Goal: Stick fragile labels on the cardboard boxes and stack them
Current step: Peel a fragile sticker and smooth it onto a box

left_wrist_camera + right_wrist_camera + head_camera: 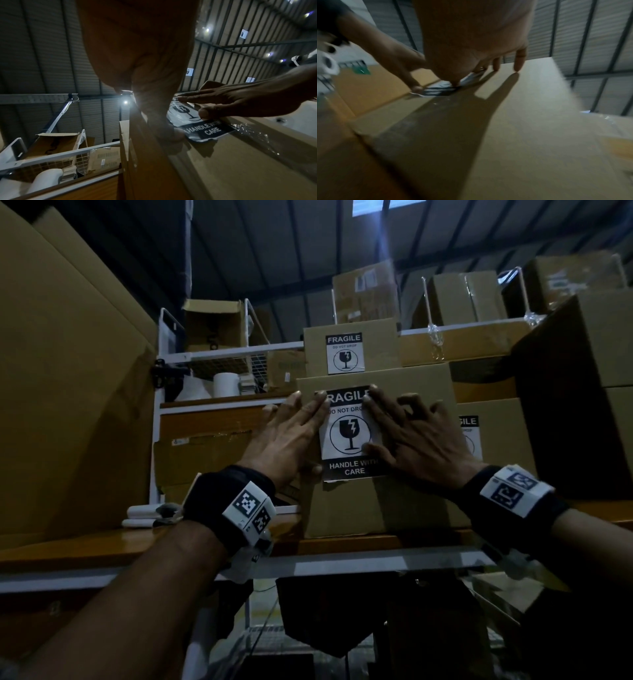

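Two hands lie flat against the front face of the cardboard box (376, 501), one on each side of the fragile label (349, 433). The left hand (291, 436) has its fingers straight and spread over the label's left edge, thumb near the lower left corner. The right hand (411, 436) is likewise spread, fingers straight across the right edge, thumb on the label face. Neither hand pinches anything; both press. This placement probably serves to smooth the label outward and seat its adhesive. In the left wrist view the bottom edge of the label looks slightly lifted, so that edge likely still needs pressure.

The box stands on an orange-brown shelf (342, 542) with its face toward the person, which lets the label read upright. It carries a smaller box (376, 344) on top, already labelled, so stacking appears under way.

The label reads "FRAGILE", "DO NOT DROP" and "HANDLE WITH CARE", partly covered by fingers, around a broken-glass symbol. The upper label (344, 354) reads "FRAGILE" and "DO NOT DROP". A third label (472, 436) on a box to the right is mostly hidden.
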Tool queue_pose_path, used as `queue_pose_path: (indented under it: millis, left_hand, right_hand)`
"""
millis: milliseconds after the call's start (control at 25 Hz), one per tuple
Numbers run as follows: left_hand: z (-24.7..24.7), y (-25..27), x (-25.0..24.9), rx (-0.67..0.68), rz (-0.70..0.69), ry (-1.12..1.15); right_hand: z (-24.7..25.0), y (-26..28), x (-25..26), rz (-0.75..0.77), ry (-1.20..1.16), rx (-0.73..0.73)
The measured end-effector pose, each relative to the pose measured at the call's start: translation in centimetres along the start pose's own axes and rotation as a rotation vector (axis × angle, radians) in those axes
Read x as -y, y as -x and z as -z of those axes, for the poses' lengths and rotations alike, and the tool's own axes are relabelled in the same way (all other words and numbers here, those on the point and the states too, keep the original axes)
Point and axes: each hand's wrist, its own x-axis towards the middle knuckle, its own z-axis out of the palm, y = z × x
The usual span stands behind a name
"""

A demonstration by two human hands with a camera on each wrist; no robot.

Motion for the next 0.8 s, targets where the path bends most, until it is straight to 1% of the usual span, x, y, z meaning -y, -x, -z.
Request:
queue_pose_path:
  millis: [80, 160, 280, 320, 360, 480, 520, 680, 800]
  left_hand:
    - [0.1, -0.1, 0.0, 0.014, -0.001, -0.001]
    - [0.3, -0.2, 0.0, 0.020, 0.017, -0.024]
    - [0.5, -0.2, 0.0, 0.017, 0.018, -0.028]
    - [0.5, -0.2, 0.2, 0.013, 0.016, -0.022]
    - [0.5, -0.2, 0.3, 0.007, 0.012, -0.008]
    - [0.2, -0.2, 1.0, 0.005, 0.020, -0.004]
    - [0.2, -0.2, 1.0, 0.009, 0.019, -0.005]
    - [0.2, -0.4, 1.1, 0.002, 0.009, -0.003]
    - [0.2, -0.6, 1.2, -0.010, -0.006, -0.006]
  right_hand:
    - [-0.3, 0.0, 1.2, 0.014, -0.029, -0.019]
    - [-0.3, -0.2, 1.7, 0.022, -0.015, -0.002]
    - [0.8, -0.5, 1.6, -0.118, 0.013, 0.028]
    - [1.0, -0.7, 1.8, -0.163, -0.015, 0.051]
    - [1.1, -1.0, 2.0, -0.177, -0.051, 0.083]
    - [0.5, -0.3, 3.6, -0.086, -0.119, 0.184]
    - [0.0, 0.7, 4.2, -0.059, -0.135, 0.188]
    - [-1.3, 5.6, 6.2, 0.053, -0.082, 0.045]
    - [-0.9, 5.8, 7.1, 0.140, -0.114, 0.033]
